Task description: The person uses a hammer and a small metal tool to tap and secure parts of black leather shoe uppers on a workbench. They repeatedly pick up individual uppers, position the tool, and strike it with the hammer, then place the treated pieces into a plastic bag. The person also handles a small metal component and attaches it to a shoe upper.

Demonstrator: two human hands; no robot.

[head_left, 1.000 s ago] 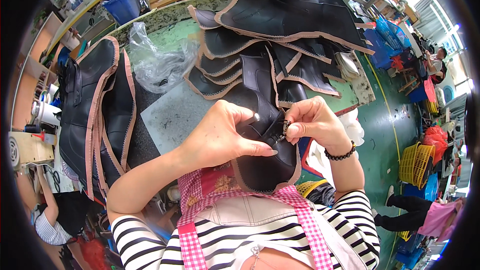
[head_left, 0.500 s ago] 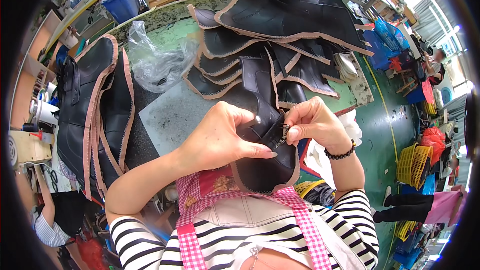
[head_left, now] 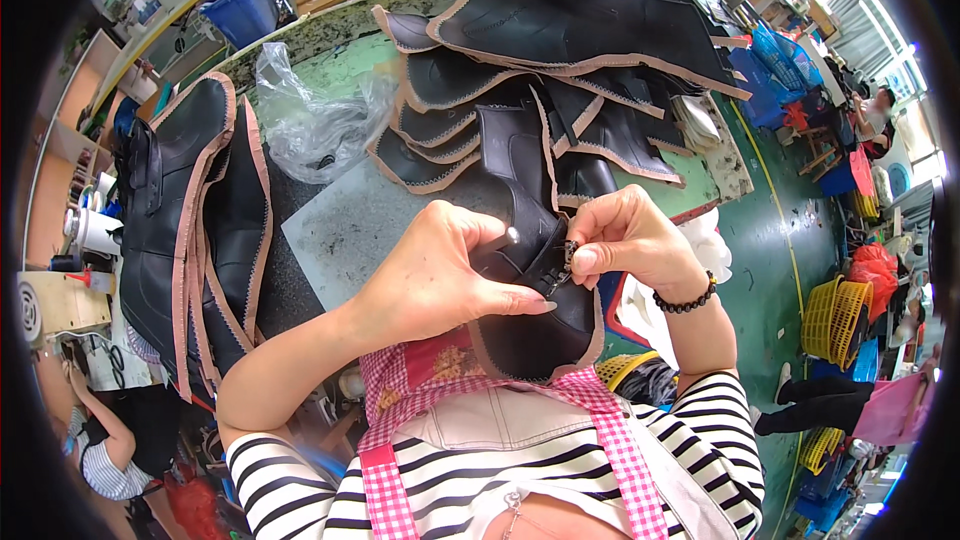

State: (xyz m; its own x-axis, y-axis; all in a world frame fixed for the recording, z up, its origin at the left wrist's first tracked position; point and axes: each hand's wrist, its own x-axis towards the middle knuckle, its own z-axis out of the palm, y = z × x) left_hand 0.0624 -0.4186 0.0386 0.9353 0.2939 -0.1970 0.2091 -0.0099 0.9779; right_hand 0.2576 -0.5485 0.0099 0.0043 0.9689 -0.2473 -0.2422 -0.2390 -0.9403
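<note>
A black leather boot upper [head_left: 545, 338] with a pale zigzag edge lies in front of me, its lower end over my lap. My left hand [head_left: 432, 265] grips it from the left side, thumb stretched along the strap area and fingers curled at the far side. On the upper's right, my right hand [head_left: 635, 240] pinches a small dark metal buckle [head_left: 569, 258] between thumb and forefinger. The buckle sits at the strap across the upper; how the strap runs through it is partly hidden by my fingers.
Stacked black uppers [head_left: 590, 35] cover the far part of the table, and more uppers [head_left: 185, 190] lie at the left. A clear plastic bag [head_left: 320, 125] rests beside a grey sheet [head_left: 350, 225]. Yellow baskets [head_left: 832, 320] stand on the floor at right. Other people work at both sides.
Hardly anything differs: both hands keep their hold on the upper and the buckle, with only a slight shift of the fingers and of the view.
</note>
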